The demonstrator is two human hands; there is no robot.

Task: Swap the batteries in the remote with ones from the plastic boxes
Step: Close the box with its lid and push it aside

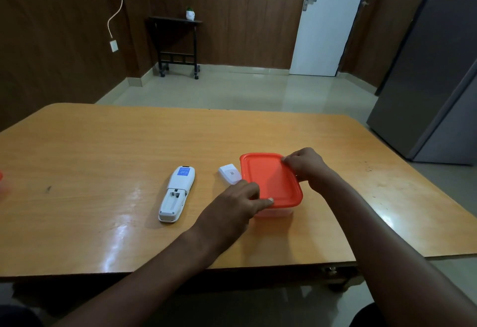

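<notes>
Both hands are on the plastic box [273, 210] — clear body, orange lid [269, 178], lid seated. It sits right of centre on the worktop [103, 146]. Left hand [236, 206] is at the near-left corner, fingers spread and pressing on the lid edge, not closed round anything. Right hand [305, 165] pinches the lid rim at the far-right corner.

Looks like the lid-opening step. To do it well: keep the left hand flat as a clamp so the box doesn't slide on the glossy top, peel up from the far-right corner only, then work round the rim rather than yanking. A sudden pop could scatter whatever is inside. Contents not visible through the lid.

Remote [176, 195] lies face down left of the box, well apart from it, battery bay open; I can't tell whether cells are in it. Battery cover [229, 173] lies just beside the box's left edge, partly behind the left hand — mind it when the lid comes off.

Writing: blue label near the remote's top end, white text too small to read. Small printed mark on the cover, also unreadable. No brand visible.

An orange object [1, 175] is cut off at the far-left frame edge — possibly a second box, can't confirm.
</notes>
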